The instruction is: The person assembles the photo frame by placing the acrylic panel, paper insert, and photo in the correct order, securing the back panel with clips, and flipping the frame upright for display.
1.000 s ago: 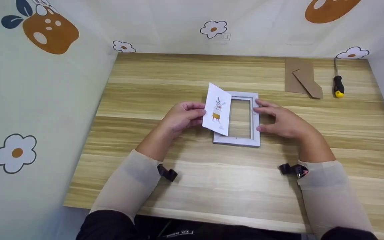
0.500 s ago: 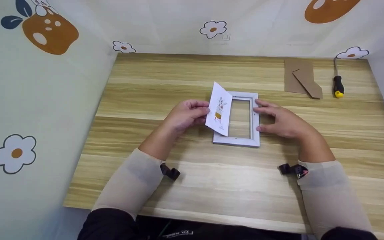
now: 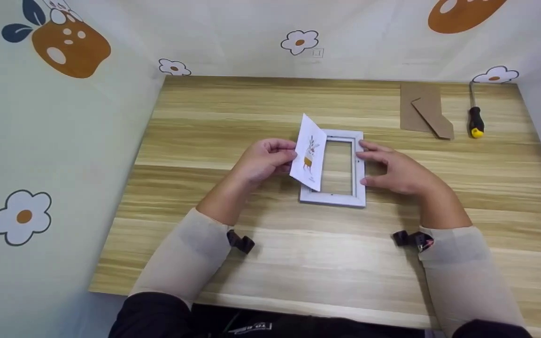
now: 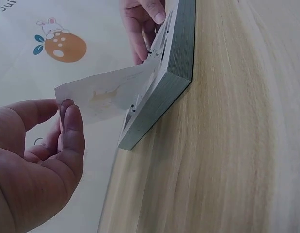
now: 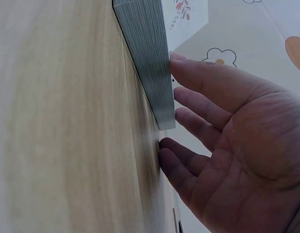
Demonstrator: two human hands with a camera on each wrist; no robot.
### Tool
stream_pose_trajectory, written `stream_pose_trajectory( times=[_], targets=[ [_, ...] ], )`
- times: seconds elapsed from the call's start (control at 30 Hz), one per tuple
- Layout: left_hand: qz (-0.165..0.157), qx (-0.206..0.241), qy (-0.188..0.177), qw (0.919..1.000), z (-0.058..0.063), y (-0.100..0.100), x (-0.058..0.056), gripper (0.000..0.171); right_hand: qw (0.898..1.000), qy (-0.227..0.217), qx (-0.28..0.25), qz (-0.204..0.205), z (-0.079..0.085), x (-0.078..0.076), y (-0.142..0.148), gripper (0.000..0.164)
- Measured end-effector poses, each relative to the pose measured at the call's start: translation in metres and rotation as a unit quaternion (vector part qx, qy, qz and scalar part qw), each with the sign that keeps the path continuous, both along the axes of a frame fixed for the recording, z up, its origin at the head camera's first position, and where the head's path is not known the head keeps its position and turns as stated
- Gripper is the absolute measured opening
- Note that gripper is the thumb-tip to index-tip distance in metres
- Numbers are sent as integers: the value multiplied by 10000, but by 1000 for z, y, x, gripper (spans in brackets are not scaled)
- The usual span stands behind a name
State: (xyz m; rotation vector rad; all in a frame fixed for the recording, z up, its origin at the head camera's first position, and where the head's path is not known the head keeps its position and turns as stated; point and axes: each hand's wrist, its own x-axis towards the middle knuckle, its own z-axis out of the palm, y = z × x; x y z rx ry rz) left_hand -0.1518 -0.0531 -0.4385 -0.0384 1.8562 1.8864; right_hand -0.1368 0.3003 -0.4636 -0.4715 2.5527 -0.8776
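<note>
Two bare hands work over a pale frame point(image 3: 334, 199) lying flat near the middle of the wood-grain surface point(image 3: 204, 117); the left hand point(image 3: 266, 160), at nine o'clock of the frame, has a narrow grip, pinching the outer edge of a white printed card point(image 3: 310, 154); the card tilts up over the frame's nine o'clock side, its inner edge apparently against the frame, though the angle makes that contact hard to confirm. At three o'clock is the right hand point(image 3: 395, 172), its grip spread wide, thumb and some fingers touching the frame's side rather than clasping it; toward two o'clock, well apart, lie a brown board point(image 3: 410, 117) with a brown strut point(image 3: 437, 126) over it, and beyond, between two and three, a screwdriver point(image 3: 475, 119). The card looks light, thin and easily creased, so it is best pinched lightly by its edges, clear of its printed face; the frame looks stiff and fairly light, its smooth faces perhaps slippery, its long sides offering the surest hold.
</note>
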Motion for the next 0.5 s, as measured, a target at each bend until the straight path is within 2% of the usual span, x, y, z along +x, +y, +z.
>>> stream_pose_trajectory(
  times=[0.23, 0.5],
  targets=[
    [-84, 1, 60, 9999, 2, 4, 0, 28, 10000, -22, -29, -23, 0, 0, 0, 74],
    [-172, 182, -101, 9996, 8, 14, 1, 30, 10000, 18, 29, 10, 0, 0, 0, 74]
  ],
)
